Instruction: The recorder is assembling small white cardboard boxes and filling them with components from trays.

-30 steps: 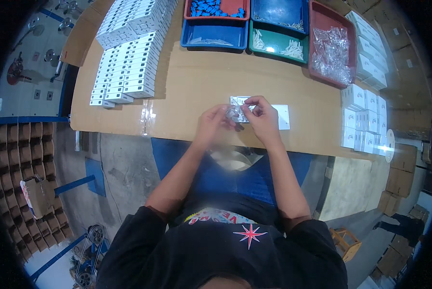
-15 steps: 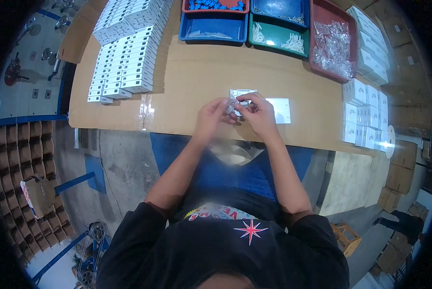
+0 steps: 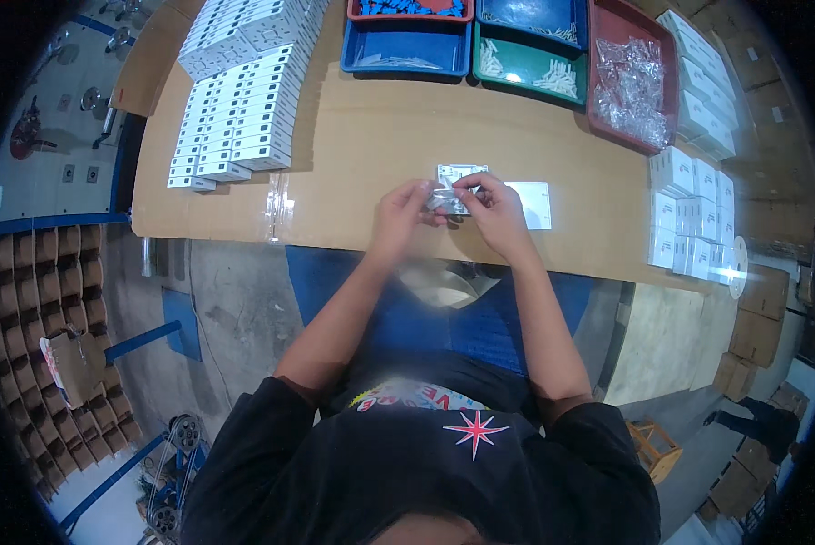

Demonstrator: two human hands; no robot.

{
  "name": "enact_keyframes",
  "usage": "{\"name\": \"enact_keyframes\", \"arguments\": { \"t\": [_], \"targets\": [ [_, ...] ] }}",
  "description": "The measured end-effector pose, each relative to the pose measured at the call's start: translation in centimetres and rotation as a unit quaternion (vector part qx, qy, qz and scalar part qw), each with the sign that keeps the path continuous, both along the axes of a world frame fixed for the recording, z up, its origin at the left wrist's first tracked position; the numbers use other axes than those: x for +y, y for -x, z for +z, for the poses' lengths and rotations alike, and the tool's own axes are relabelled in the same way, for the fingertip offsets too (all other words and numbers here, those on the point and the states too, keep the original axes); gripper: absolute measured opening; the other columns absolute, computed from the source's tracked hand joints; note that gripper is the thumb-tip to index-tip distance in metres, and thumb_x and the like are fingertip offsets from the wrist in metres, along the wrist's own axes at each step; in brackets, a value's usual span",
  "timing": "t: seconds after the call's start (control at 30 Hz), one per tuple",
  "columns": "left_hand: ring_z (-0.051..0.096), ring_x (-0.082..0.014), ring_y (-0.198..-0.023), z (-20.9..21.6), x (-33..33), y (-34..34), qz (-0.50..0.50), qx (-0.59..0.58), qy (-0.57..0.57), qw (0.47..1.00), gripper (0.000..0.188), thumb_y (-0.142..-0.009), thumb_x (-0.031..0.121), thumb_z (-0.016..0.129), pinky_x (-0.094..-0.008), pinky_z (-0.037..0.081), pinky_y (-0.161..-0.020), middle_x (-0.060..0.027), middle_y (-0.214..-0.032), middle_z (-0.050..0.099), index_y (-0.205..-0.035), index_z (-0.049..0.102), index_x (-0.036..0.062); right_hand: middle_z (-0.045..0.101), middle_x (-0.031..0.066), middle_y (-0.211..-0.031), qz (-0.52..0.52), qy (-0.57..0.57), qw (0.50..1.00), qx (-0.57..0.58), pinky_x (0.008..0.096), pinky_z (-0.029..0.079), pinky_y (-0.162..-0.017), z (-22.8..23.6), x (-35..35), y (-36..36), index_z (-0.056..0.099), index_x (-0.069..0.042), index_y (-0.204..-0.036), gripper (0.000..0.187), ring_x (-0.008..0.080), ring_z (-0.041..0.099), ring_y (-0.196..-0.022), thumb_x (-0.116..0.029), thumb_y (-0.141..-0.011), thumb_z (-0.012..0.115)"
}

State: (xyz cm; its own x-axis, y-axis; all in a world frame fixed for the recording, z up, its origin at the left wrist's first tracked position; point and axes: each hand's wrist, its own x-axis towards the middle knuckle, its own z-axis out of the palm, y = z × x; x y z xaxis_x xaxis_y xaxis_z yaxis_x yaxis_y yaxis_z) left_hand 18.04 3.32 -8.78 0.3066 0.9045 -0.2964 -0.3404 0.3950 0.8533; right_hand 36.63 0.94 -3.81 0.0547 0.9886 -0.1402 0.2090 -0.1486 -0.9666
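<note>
Between my two hands, over the front part of the cardboard-topped table, is a small transparent plastic bag (image 3: 442, 200). My left hand (image 3: 398, 216) pinches its left side, and my right hand (image 3: 498, 211) grips its right side with thumb and bent fingers. What the bag contains, if anything, is too small to make out. Directly behind and beneath the fingers lies a white printed piece (image 3: 462, 171), partly covered by the hands. A flat white rectangular card or box (image 3: 536, 202) rests just right of my right hand.
Tall stacks of white boxes (image 3: 257, 100) stand at the left, more white boxes (image 3: 693, 218) at the right. Along the back are a blue tray (image 3: 407, 74), a green tray (image 3: 525, 84) with small white parts, and a red tray (image 3: 598, 118) of transparent packets. Another person (image 3: 761, 422) is far right.
The bag looks more spread out between my fingers, and its silvery surface shows more. My hands have stayed nearly in place; the whole view has shifted slightly.
</note>
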Motion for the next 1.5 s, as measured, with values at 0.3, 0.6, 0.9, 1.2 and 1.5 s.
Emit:
{"name": "enact_keyframes", "arguments": {
  "t": [0.3,0.6,0.9,1.2,1.5],
  "targets": [
    [0.066,-0.0158,-0.08,0.6,0.0,0.1,-0.022,0.027,-0.017,0.999,0.023,-0.106,0.018,0.059,-0.0308,0.058,-0.071,-0.0076,-0.098,0.068,-0.116,0.067,-0.0006,0.071,0.0088,-0.092,0.016,0.024,1.0,-0.011,0.0305,0.051,-0.072,0.1,0.0,-0.8,0.068,0.0,-0.107,0.016,0.0149,0.064,-0.079,-0.015,-0.1,0.064],
    [0.063,-0.0136,-0.079,0.3,0.1,0.3,-0.031,0.02,-0.005,0.999,0.023,-0.107,0.018,0.057,-0.0297,0.055,-0.07,-0.0066,-0.093,0.067,-0.116,0.067,-0.0017,0.071,0.0038,-0.094,0.057,0.022,0.998,-0.033,0.024,0.048,-0.074,0.3,-0.1,-1.1,0.07,-0.002,-0.108,0.014,0.0097,0.061,-0.083,-0.012,-0.099,0.067],
    [0.062,-0.0138,-0.079,0.6,0.2,0.3,-0.033,-0.034,0.01,0.999,0.036,-0.111,0.026,0.049,-0.0302,0.054,-0.075,-0.0084,-0.098,0.069,-0.122,0.066,-0.0041,0.067,0.0017,-0.079,0.065,0.018,0.996,-0.057,0.0259,0.044,-0.061,0.2,-0.1,-1.3,0.074,-0.005,-0.102,0.014,0.0071,0.054,-0.068,-0.013,-0.091,0.075],
    [0.064,-0.0134,-0.079,0.5,0.5,0.3,-0.016,-0.054,0.024,0.998,0.036,-0.111,0.028,0.048,-0.0282,0.053,-0.074,-0.0058,-0.095,0.069,-0.12,0.069,-0.0002,0.069,0.0021,-0.081,0.048,0.027,0.998,-0.007,0.0252,0.045,-0.061,-0.6,0.1,-1.1,0.072,-0.003,-0.103,0.012,0.0064,0.056,-0.067,-0.011,-0.093,0.073],
    [0.064,-0.0142,-0.084,-0.4,-0.1,0.4,-0.035,0.013,-0.005,0.999,0.019,-0.102,0.014,0.066,-0.0297,0.054,-0.078,-0.006,-0.098,0.067,-0.116,0.066,0.0,0.071,0.002,-0.085,0.02,0.019,1.0,0.014,0.0243,0.047,-0.064,-0.5,-0.2,-1.0,0.073,-0.001,-0.103,0.015,0.0066,0.058,-0.069,-0.012,-0.092,0.075]
  ]
}}
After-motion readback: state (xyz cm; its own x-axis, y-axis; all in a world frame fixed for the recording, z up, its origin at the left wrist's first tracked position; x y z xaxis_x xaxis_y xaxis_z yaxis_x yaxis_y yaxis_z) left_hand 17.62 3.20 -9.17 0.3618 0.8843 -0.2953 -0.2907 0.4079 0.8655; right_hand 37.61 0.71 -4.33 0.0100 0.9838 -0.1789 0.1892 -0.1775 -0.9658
